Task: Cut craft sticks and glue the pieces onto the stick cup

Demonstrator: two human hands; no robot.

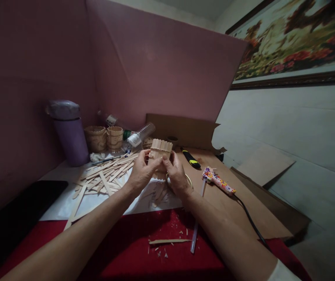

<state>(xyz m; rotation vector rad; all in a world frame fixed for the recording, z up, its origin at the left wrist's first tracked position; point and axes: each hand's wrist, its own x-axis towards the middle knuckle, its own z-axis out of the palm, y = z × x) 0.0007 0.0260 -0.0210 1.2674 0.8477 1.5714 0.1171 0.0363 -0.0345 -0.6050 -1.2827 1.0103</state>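
Note:
Between my two hands is a small cup built of upright popsicle sticks (160,146), with a thin band around it below the rim. My left hand (142,168) grips its left side, fingers behind and thumb on the front. My right hand (176,173) holds the right side the same way, its thumb pressed to the front. The cup is held upright above the white sheet. Behind my right wrist a pale ring (189,181) shows in part. Loose popsicle sticks (109,175) lie heaped to the left of my hands.
At the right, a flower-patterned glue gun (218,181) with a black cord lies on cardboard near a yellow-black utility knife (191,159). Two finished stick cups (115,139), a clear bottle (139,136) and a purple tumbler (69,132) stand behind. Wood scraps (169,242) litter the red cloth.

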